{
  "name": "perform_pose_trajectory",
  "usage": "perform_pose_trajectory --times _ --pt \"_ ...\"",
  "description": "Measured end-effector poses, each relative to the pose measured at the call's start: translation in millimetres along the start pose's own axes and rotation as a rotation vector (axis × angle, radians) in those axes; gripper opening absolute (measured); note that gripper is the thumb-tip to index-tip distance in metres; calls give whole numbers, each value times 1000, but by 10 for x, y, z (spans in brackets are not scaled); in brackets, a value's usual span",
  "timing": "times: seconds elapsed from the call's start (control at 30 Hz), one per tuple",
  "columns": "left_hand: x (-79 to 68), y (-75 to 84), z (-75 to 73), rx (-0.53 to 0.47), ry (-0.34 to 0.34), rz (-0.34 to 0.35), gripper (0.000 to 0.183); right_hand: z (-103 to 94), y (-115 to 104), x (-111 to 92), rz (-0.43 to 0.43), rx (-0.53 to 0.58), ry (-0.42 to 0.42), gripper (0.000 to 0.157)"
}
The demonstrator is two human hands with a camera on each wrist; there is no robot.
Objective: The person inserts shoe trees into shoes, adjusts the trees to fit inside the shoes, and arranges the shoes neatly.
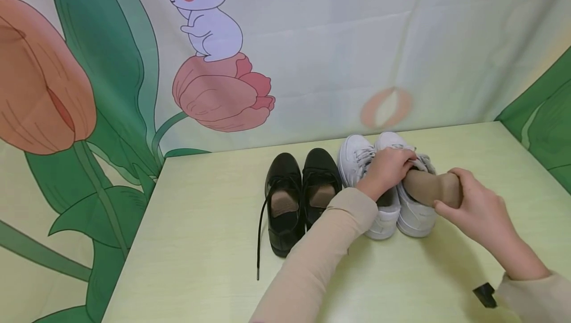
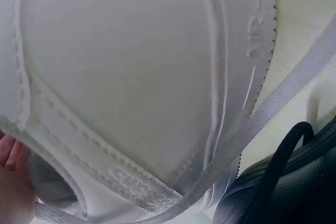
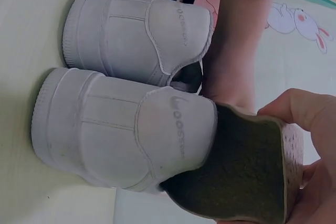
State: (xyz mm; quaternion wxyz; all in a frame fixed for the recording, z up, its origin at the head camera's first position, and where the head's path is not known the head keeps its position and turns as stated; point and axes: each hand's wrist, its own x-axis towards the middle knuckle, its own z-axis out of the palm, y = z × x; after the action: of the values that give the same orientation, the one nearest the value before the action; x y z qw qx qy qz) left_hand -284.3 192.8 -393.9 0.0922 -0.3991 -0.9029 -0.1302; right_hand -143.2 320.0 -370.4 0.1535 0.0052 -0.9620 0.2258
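Two white lace-up sneakers stand side by side, toes toward the backdrop: the left sneaker (image 1: 352, 162) and the right sneaker (image 1: 417, 220). My left hand (image 1: 387, 169) reaches across the left sneaker and grips the tongue of the right one at its opening. With my right hand (image 1: 484, 211), thumb and fingers on opposite sides, I hold the heel end of a beige insole (image 1: 426, 187). The insole's front part is inside the right sneaker, hidden; its dark underside (image 3: 241, 166) shows above the heel collar in the right wrist view.
A pair of black lace-up shoes (image 1: 285, 234) with beige patches inside stands just left of the sneakers, one lace trailing on the pale table (image 1: 192, 243). A printed cloth backdrop (image 1: 321, 55) rises behind. Beside my right sleeve is a small black piece (image 1: 485, 295).
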Motion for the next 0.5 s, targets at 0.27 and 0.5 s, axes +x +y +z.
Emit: perform_pose_trajectory --times 0.27,0.5 --pt "13 11 13 33 -36 -12 20 -40 -88 55 -71 -93 -53 58" --pt "1 11 9 18 -52 -18 21 -80 -154 149 -93 -143 -133 62"
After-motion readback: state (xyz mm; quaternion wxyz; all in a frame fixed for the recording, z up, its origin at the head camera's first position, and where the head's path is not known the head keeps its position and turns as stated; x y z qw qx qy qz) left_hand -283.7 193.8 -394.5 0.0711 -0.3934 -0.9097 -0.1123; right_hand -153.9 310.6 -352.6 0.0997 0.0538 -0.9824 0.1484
